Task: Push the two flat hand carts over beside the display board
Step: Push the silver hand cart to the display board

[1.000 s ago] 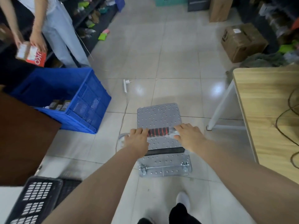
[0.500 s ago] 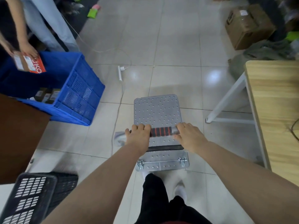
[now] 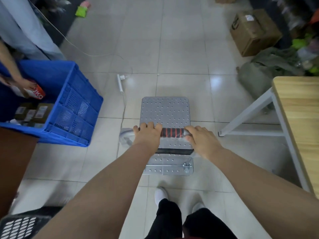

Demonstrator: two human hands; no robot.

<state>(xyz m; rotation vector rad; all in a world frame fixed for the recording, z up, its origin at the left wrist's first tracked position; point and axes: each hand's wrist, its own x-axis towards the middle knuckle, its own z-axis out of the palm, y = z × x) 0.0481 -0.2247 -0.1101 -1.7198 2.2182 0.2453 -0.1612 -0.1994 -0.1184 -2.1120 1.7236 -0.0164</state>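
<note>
Head view: both hands grip the red-and-black ribbed handle (image 3: 172, 132) of a perforated grey flat hand cart (image 3: 165, 111) at centre on the tiled floor. The left hand (image 3: 148, 133) curls over the handle's left end, and the right hand (image 3: 202, 140) wraps its right end. At 9 o'clock a blue slatted crate (image 3: 76, 107) holds small brown boxes (image 3: 34, 112). Another person's hand (image 3: 25, 84) holds a red-and-white packet (image 3: 37, 94) over it. At 3 o'clock stands a wooden table (image 3: 298, 118).

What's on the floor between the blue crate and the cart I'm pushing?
In the head view, a white power strip and its cord lie on the tiles between the blue crate and the cart.
</note>
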